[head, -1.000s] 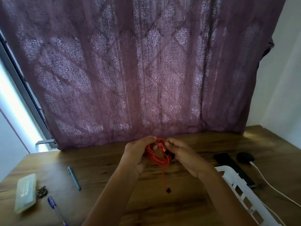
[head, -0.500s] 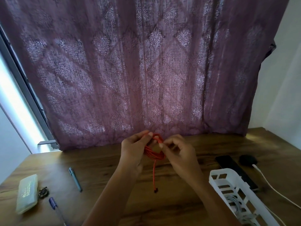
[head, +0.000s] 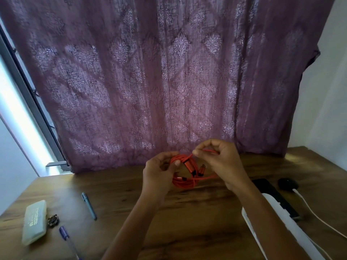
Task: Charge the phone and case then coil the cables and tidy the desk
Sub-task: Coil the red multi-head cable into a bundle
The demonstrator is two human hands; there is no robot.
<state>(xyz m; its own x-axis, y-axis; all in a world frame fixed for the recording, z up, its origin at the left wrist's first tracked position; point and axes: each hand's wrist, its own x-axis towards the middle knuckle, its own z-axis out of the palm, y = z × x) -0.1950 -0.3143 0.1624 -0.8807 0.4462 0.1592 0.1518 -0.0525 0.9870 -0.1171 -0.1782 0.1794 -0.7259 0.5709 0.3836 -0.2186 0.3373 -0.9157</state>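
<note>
Between both hands, the coiled orange braided cable (head: 185,173) is gripped: left hand (head: 159,172) holds the loops, right hand (head: 220,162) pinches a strand above them.

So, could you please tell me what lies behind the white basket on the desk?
A black phone lies flat behind the white basket, with a small black case and its white cable beyond. The right forearm hides the basket's inside.
</note>
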